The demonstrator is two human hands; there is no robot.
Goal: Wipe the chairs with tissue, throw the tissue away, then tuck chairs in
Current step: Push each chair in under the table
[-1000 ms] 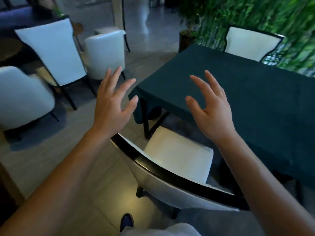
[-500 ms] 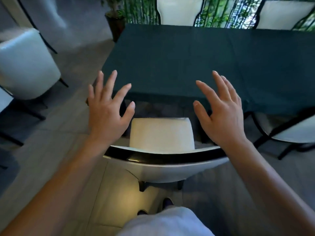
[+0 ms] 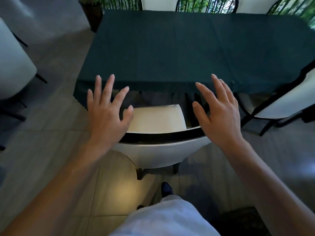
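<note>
A white chair (image 3: 160, 151) with a black top rail stands right in front of me, facing the table (image 3: 179, 48) that is covered in a dark green cloth. Its cream seat (image 3: 156, 119) pokes partly under the cloth's front edge. My left hand (image 3: 106, 111) hovers with spread fingers over the left end of the chair back. My right hand (image 3: 219, 113) is held the same way over the right end. Both hands hold nothing, and no tissue is in view.
A second white chair (image 3: 279, 103) stands at the table's right, angled out. More chair backs (image 3: 189, 2) line the far side before green plants. A padded white chair (image 3: 13, 65) sits at the left, a plant pot (image 3: 92, 13) by the table's far left corner. My shoe (image 3: 166, 188) is behind the chair.
My view has swung from the chair's side to squarely behind it. Both open hands have stayed raised and now sit lower over the two ends of the chair back.
</note>
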